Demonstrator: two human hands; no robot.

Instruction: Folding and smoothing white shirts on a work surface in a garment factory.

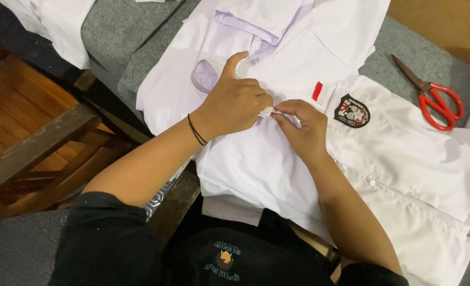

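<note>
Hands, left hand [236, 100] and right hand [301, 127], pinch one white shirt [277, 164] fold, scissors [433, 95] well apart.

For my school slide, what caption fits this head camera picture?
Two hands, left and right, pinch a white shirt beside red scissors.

I see a shirt [277, 159] spread on the table [113, 32], reaching over its near edge. My left hand [235, 100] and right hand [304, 127] meet on the shirt's middle, fingertips touching over a small fold. A badge [352, 111] sits on the shirt just right of the right hand. Scissors [433, 98] lie on the table further right. A wooden frame [44, 143] stands left of the table.
</note>
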